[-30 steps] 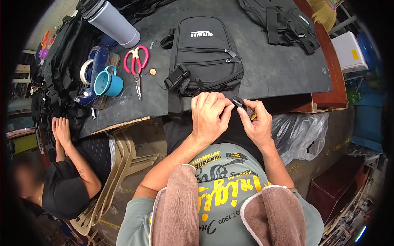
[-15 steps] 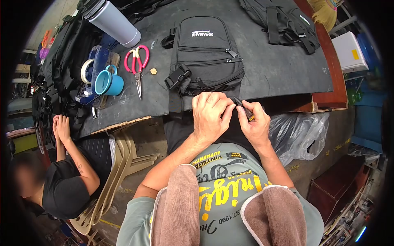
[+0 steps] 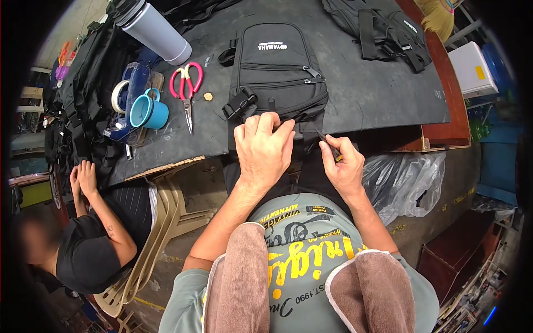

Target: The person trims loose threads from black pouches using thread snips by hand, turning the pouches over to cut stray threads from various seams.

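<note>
A black backpack (image 3: 275, 55) with a white YAMAHA logo lies at the table's near edge, its zippers and a loose buckle (image 3: 240, 103) facing up. My left hand (image 3: 263, 147) is at the bag's lower end, fingers curled and pinching its black fabric. Just to the right, my right hand (image 3: 343, 162) holds a small dark cutting tool (image 3: 328, 145) with a pointed tip and some yellow on it. The tip points up and left toward the bag's lower edge, apart from my left hand.
Pink-handled scissors (image 3: 187, 91), a blue mug (image 3: 149, 111) and a grey tumbler (image 3: 158, 36) stand or lie on the table (image 3: 388, 100) at left. Another black bag (image 3: 383, 33) lies at upper right. A co-worker (image 3: 91, 244) sits at left beside stacked chairs (image 3: 161, 233).
My left hand has moved left and up from beside the tool's tip onto the bag's lower end. My right hand has stayed nearly in place with the tool.
</note>
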### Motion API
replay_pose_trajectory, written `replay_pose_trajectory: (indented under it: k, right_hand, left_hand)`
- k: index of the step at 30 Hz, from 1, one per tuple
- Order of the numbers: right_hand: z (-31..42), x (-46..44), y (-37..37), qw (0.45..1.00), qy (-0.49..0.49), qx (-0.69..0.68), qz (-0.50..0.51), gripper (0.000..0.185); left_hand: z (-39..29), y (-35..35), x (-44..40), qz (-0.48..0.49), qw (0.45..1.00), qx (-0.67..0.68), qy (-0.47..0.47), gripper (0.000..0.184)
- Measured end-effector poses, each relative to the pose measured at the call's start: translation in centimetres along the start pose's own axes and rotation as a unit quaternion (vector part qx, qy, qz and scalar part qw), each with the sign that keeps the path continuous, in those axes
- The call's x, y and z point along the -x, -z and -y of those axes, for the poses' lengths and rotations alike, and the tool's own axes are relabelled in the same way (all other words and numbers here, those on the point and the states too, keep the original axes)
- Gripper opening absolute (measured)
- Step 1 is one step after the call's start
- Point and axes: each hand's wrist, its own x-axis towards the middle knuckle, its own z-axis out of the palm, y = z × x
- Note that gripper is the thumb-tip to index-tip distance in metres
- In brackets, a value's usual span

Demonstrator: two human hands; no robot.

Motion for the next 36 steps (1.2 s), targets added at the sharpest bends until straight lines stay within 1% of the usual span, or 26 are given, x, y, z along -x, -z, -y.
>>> replay_pose_trajectory:
  k: [2,3,5,6,8,12,14,15,17,20,28,30,34,36]
  right_hand:
    - [-0.1,0.0,0.0,1.0,0.007,0.006,-0.005,0.02]
    - [0.0,-0.1,0.0,1.0,0.008,0.006,-0.006,0.02]
    - [0.2,-0.1,0.1,1.0,-0.01,0.003,0.004,0.02]
    - [0.2,-0.1,0.1,1.0,-0.01,0.003,0.003,0.02]
    - [0.3,-0.2,0.1,1.0,-0.011,0.007,0.004,0.019]
    - [0.7,-0.3,0.4,1.0,-0.014,0.01,0.009,0.019]
    - [1.3,-0.4,0.7,0.999,-0.043,-0.008,0.02,0.02]
    - [1.2,-0.4,0.5,0.999,-0.042,-0.009,0.02,0.02]
    - [1.0,-0.2,0.0,0.999,-0.007,-0.041,0.007,0.022]
    - [1.2,-0.2,-0.2,0.998,-0.024,-0.036,0.036,0.022]
    - [1.1,-0.3,-0.6,0.998,-0.029,-0.038,0.042,0.021]
    - [1.0,-0.1,-1.0,0.999,-0.009,-0.038,0.023,0.02]
    - [0.8,-0.2,-1.1,0.999,0.003,-0.028,0.021,0.019]
    - [0.6,-0.1,-1.2,0.999,0.011,-0.031,0.017,0.019]
  left_hand:
    - [0.1,0.2,0.0,0.031,0.999,-0.022,-0.011,0.022]
    - [0.1,0.2,-0.1,0.031,0.999,-0.022,-0.012,0.022]
    - [0.0,0.0,-0.4,0.037,0.998,0.043,-0.008,0.022]
    - [0.0,-0.1,-0.5,0.037,0.998,0.044,-0.008,0.022]
    - [0.0,-0.3,-0.4,0.031,0.995,0.066,-0.069,0.021]
    - [0.7,-0.8,-0.2,0.046,0.993,0.086,-0.061,0.019]
    - [0.6,-0.7,-0.2,0.044,0.993,0.095,-0.058,0.018]
    - [0.6,-0.6,-0.3,0.043,0.992,0.103,-0.055,0.017]
    - [0.6,-0.4,-0.3,0.044,0.992,0.106,-0.053,0.017]
    - [0.6,-0.4,-0.1,0.049,0.991,0.113,-0.048,0.016]
    - [0.7,-0.4,-0.1,0.053,0.991,0.116,-0.048,0.016]
    - [0.7,-0.5,0.0,0.054,0.991,0.112,-0.049,0.016]
    - [0.5,-0.4,0.0,0.05,0.991,0.112,-0.048,0.017]
    - [0.5,-0.2,0.0,0.036,0.989,0.138,-0.039,0.016]
